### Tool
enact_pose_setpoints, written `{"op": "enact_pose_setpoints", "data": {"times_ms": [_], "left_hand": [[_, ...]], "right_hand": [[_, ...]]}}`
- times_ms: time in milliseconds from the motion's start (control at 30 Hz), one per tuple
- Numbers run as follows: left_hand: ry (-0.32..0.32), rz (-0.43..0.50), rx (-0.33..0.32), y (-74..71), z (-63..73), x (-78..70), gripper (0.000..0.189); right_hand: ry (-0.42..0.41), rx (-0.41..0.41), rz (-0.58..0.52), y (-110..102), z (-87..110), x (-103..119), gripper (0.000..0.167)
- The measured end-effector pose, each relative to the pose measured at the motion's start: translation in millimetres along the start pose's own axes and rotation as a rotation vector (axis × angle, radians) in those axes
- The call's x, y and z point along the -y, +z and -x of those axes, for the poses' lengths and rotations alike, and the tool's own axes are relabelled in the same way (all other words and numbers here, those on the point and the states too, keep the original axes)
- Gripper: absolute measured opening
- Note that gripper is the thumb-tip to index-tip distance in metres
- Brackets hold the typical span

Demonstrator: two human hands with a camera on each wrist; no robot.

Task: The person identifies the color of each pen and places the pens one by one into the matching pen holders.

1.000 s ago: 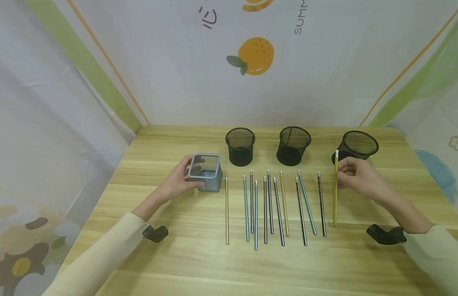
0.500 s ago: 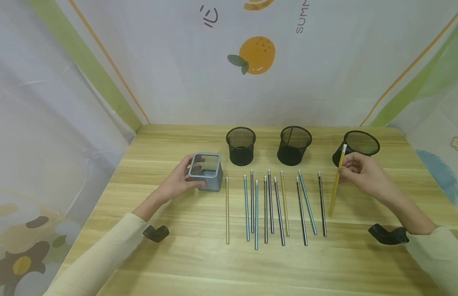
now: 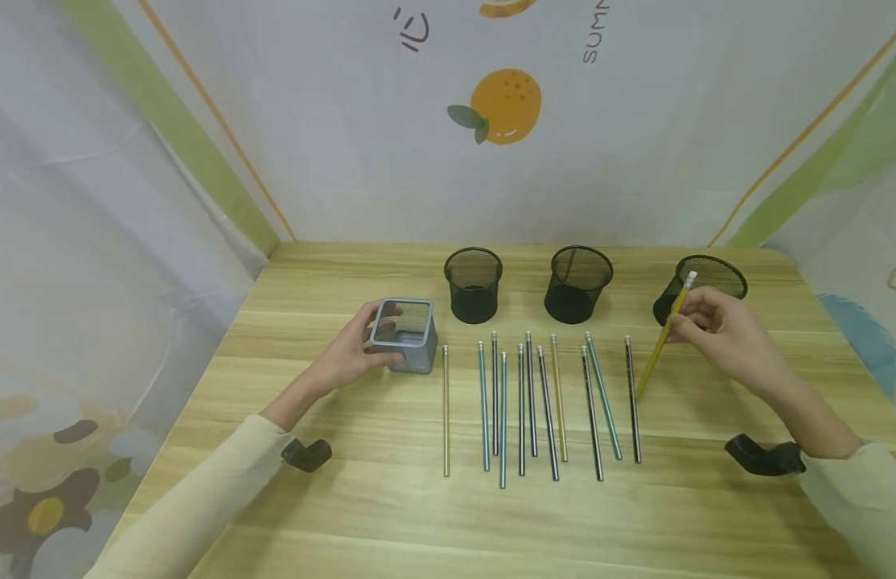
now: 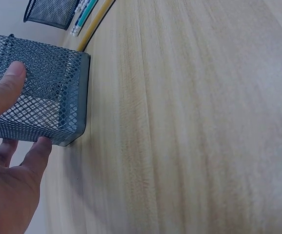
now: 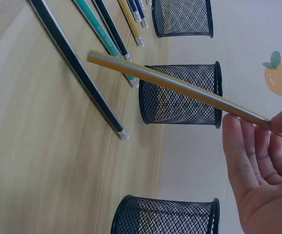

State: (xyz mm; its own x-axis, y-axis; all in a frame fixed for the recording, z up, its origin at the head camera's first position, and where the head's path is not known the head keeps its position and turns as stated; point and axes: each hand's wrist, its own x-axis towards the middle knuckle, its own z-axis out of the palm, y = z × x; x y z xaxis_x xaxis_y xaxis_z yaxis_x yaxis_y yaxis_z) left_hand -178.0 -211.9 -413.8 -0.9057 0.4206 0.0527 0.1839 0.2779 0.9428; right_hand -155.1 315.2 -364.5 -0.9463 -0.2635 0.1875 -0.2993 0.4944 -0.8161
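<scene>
Grey square mesh pencil holder [image 3: 413,360]: we find it standing on the wooden surface [image 3: 347,523], and we place everything else from it.
Left hand [image 3: 347,354]: at the holder's left side, fingers curled around it; we see the thumb against its near wall.
Held yellow pencil [image 3: 661,346]: well to the right of the holder, slanted, eraser end up; we cannot tell whether its lower end touches anything.
Right hand [image 3: 723,334]: farther right of the holder than that pencil, fingers narrow, pinching it against the thumb below the eraser.
Pencil row: we count eleven lying to the holder's right, from a yellow pencil [image 3: 446,410] just beside it, through teal and dark ones and a second yellow, to a black pencil [image 3: 632,402] farthest off.
Round black mesh cups: three beyond the holder and to its right; we see the left cup [image 3: 473,305], the middle cup [image 3: 569,305] and the right cup [image 3: 666,302], which the right hand partly hides.
Cloth [image 3: 347,145]: beyond the holder, white, printed with an orange.
</scene>
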Motion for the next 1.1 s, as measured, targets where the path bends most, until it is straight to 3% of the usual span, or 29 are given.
{"op": "enact_pose_setpoints", "data": {"times_ms": [533, 700, 867, 1100], "left_hand": [[0.009, -0.012, -0.003, 0.5, -0.1, -0.3, 0.081], [0.003, -0.015, 0.001, 0.3, 0.5, -1.0, 0.082], [0.001, -0.018, 0.001, -0.2, 0.6, -0.6, 0.081], [0.004, -0.011, 0.001, 0.1, 0.0, 0.0, 0.082]], "right_hand": [[-0.06, -0.072, 0.001, -3.8, 6.3, 0.8, 0.009], [-0.063, -0.104, -0.041, -3.3, 7.3, 0.6, 0.01], [-0.119, -0.127, -0.094, -4.2, 6.9, 0.1, 0.012], [-0.119, -0.175, -0.06, -6.4, 7.1, 2.1, 0.011]]}}
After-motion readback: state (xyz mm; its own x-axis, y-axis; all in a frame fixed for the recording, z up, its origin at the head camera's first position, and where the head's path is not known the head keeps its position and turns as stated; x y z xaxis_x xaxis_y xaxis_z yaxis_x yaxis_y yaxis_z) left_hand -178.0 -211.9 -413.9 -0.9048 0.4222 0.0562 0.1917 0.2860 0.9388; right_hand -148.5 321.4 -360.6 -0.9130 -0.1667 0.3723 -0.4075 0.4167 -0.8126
